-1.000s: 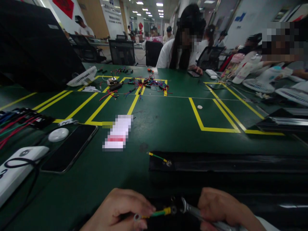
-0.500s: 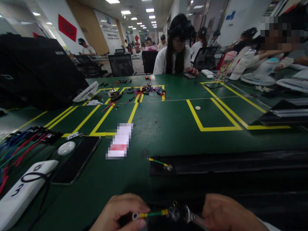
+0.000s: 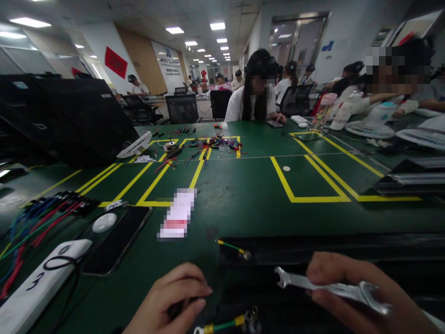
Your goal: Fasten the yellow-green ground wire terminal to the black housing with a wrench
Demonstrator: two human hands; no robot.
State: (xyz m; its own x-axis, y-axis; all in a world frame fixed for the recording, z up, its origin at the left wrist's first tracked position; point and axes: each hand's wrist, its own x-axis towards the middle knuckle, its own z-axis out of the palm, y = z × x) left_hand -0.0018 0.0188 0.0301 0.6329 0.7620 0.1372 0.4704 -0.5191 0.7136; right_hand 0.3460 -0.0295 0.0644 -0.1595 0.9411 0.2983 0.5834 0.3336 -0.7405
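R hand (image 3: 355, 272) grips a wrench (image 3: 335, 290); L hand (image 3: 167, 297), fingers slightly parted, apparently empty, is nearer the green-yellow lead (image 3: 225, 325), lying approx. L-to-R just off its thumb.

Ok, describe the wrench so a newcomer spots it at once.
Find the green table, then the black strips at its near right. Over them, the person's right hand grips the wrench: bare silver metal, forked at both ends, unlike the thin green-and-yellow wires nearby.

Ceiling lights (image 3: 217, 26) shine above black chairs (image 3: 181, 109) and a brown wall panel (image 3: 141, 58).
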